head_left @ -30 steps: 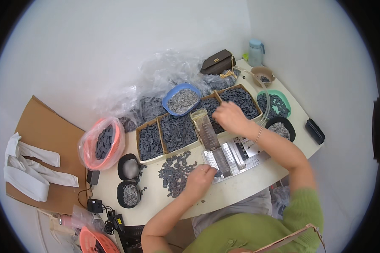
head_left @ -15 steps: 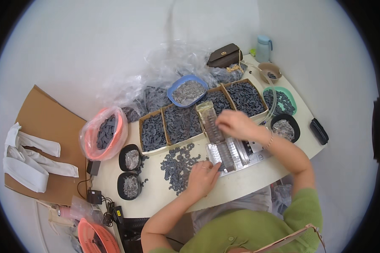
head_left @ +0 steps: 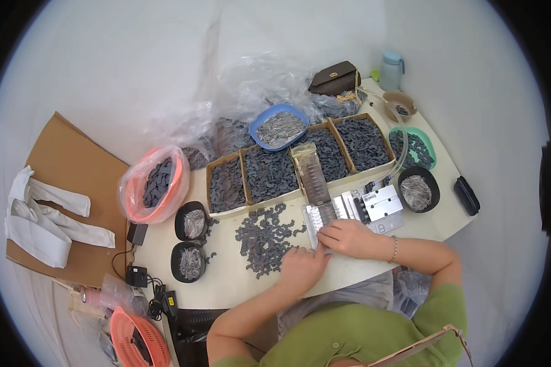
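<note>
My right hand rests at the near end of a slotted metal fixture, its fingers bent and drawn together. Just left of it, my left hand is partly curled, with the index fingertip meeting the right fingers at the fixture's near edge. Anything pinched between the fingertips is hidden or too small to make out. A clear, narrow plastic tray extends from the fixture toward the far boxes. On the fixture's right side sits a silver metal block with black fittings. Small dark grey pieces lie scattered left of my hands.
Divided cardboard boxes of grey pieces stand behind. A blue bowl and black bowls hold thin metal pins. A green tray and pink basket hold grey pieces. A clear hose curves along the right.
My right hand has come down from above the clear tray to the fixture's near end. My left hand's fingers have curled more beside it. The whole view has shifted slightly.
</note>
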Demonstrator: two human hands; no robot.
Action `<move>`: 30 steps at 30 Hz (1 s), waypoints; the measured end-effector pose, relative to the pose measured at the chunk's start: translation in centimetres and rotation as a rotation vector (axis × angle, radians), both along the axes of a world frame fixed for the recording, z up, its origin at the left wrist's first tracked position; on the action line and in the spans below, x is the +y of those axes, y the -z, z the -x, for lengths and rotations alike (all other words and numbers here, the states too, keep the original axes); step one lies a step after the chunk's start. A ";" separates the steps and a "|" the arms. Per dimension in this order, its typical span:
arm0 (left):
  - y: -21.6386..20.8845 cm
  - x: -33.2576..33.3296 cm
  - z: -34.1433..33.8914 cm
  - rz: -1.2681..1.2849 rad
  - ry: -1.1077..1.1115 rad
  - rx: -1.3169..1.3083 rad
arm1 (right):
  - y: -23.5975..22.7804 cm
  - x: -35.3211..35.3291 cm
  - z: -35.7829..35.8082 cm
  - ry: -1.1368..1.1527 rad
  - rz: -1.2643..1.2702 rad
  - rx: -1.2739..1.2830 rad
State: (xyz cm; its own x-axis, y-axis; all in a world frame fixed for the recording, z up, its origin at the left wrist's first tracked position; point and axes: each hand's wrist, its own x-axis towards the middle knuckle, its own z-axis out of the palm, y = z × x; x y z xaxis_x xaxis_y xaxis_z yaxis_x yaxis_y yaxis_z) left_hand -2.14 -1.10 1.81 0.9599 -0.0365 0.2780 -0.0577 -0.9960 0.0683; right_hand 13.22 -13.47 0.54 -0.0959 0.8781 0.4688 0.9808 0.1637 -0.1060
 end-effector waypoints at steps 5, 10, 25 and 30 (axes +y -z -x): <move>-0.5 6.1 0.3 0.214 -0.115 -0.112 | -2.9 -1.8 2.0 0.011 -0.053 -0.262; 0.0 8.2 -0.2 0.395 -0.111 -0.078 | -4.6 1.7 0.9 0.032 0.342 -0.218; -0.8 7.8 0.8 0.967 -0.128 0.066 | -3.6 4.2 -2.8 0.064 0.246 0.123; -1.0 6.5 -1.3 0.738 -0.082 0.023 | -1.3 1.2 -0.2 0.010 0.050 -0.032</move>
State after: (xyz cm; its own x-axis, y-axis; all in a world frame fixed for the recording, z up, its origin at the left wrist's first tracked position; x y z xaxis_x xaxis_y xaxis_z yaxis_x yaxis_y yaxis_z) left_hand -0.87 5.36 2.79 0.9575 0.2237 0.1821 0.0245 -0.6919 0.7215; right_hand 13.42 -12.28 1.80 -0.1014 0.9011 0.4215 0.9853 0.1494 -0.0825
